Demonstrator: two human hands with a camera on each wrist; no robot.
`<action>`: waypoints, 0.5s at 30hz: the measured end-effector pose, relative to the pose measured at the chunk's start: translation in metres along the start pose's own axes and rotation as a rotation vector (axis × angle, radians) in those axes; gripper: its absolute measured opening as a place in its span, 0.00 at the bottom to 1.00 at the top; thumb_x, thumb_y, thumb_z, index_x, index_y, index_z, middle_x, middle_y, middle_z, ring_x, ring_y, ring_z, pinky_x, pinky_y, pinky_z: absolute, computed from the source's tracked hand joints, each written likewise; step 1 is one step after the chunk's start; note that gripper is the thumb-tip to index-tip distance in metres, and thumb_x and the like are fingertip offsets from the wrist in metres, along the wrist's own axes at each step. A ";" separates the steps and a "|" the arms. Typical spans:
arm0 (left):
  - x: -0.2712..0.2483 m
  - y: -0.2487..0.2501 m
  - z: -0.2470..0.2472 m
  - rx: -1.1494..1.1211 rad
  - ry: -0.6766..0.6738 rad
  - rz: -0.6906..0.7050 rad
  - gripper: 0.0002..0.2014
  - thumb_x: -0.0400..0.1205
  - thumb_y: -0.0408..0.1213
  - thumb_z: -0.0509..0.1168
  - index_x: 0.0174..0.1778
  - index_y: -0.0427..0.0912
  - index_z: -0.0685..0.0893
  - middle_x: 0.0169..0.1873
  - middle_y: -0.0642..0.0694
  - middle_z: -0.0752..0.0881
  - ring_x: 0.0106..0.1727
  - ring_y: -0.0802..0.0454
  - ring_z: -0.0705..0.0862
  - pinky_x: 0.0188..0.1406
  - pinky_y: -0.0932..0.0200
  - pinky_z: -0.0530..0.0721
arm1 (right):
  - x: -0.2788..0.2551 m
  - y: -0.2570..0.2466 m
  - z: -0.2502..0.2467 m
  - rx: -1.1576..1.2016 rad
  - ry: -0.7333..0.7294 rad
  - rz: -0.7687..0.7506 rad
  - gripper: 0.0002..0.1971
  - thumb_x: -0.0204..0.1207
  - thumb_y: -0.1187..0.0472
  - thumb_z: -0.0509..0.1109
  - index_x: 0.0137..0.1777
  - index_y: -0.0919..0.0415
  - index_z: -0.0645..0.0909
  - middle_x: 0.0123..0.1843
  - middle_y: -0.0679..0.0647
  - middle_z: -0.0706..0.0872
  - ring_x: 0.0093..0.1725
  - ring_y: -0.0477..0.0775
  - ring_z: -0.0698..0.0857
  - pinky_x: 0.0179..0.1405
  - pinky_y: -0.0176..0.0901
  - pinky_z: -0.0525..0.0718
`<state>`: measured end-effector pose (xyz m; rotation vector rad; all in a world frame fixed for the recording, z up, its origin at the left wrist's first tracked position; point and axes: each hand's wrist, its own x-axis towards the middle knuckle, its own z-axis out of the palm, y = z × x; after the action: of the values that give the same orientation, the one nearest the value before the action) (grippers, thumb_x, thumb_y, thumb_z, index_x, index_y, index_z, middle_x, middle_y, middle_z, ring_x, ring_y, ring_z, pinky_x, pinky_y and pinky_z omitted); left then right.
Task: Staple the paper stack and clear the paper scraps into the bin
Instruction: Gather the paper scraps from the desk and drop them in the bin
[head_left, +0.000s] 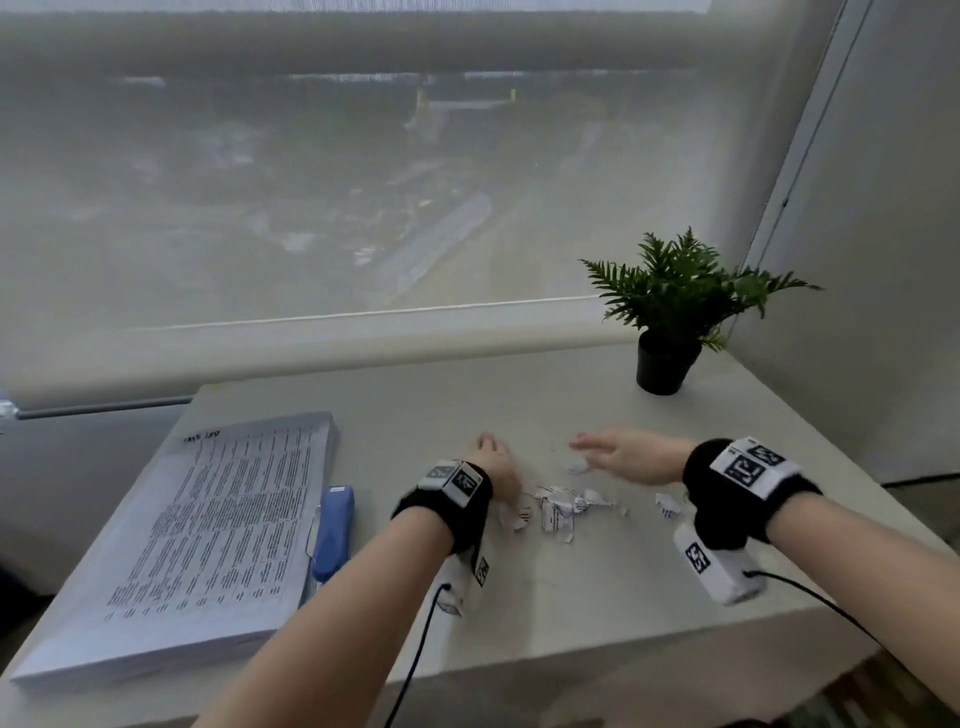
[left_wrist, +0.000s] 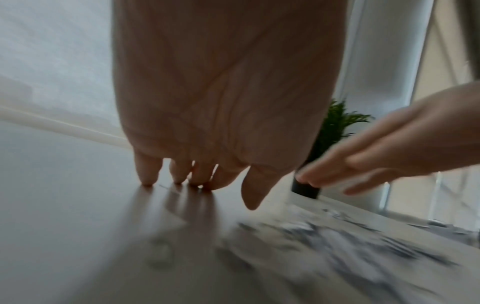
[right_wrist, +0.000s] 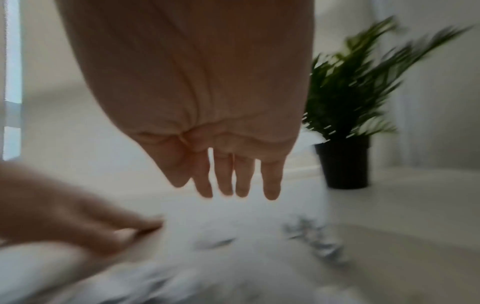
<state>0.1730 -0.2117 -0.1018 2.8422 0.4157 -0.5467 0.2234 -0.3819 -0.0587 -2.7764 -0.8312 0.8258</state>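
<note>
On the counter (head_left: 571, 597), near edge, the stack (head_left: 208, 525) and stapler (head_left: 335, 530) lie left — scraps (head_left: 558, 506) sit between both hands. Left hand (head_left: 493, 462) spread, fingertips (left_wrist: 148, 181) touching down; right hand (head_left: 623, 454) flat, hovering — plant (head_left: 675, 306) beyond.

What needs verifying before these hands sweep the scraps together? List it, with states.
1. Left hand free, fingertips on the table: ok.
2. Right hand free, fingers straight above the table: ok.
3. Paper scraps lie between the hands: ok.
4. Stapler and paper stack lie clear of the sweep: ok.
5. Potted plant stands away from the scraps: ok.
6. Bin within reach: cannot tell, none in view.
</note>
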 end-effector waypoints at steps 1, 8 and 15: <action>-0.002 0.003 0.004 0.001 -0.008 0.042 0.29 0.85 0.37 0.59 0.81 0.32 0.60 0.83 0.37 0.57 0.83 0.40 0.58 0.82 0.49 0.59 | 0.004 0.008 -0.006 0.008 0.046 0.046 0.25 0.87 0.60 0.50 0.84 0.59 0.57 0.87 0.55 0.53 0.86 0.52 0.54 0.82 0.39 0.49; -0.037 0.020 0.002 -0.066 -0.124 0.314 0.22 0.87 0.38 0.54 0.76 0.32 0.70 0.78 0.34 0.69 0.80 0.40 0.68 0.77 0.52 0.65 | 0.016 -0.011 0.015 0.005 0.035 0.101 0.24 0.88 0.60 0.48 0.81 0.71 0.59 0.84 0.68 0.58 0.84 0.63 0.56 0.79 0.44 0.52; -0.068 -0.035 -0.004 -0.144 0.083 0.188 0.21 0.88 0.34 0.50 0.77 0.36 0.71 0.78 0.38 0.71 0.79 0.44 0.69 0.77 0.58 0.65 | -0.010 0.010 0.023 0.092 0.094 0.077 0.25 0.87 0.58 0.52 0.83 0.64 0.58 0.86 0.63 0.54 0.85 0.57 0.55 0.82 0.41 0.52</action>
<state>0.1025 -0.1941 -0.0773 2.7331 0.1897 -0.3494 0.2085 -0.3966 -0.0764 -2.7568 -0.6569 0.7193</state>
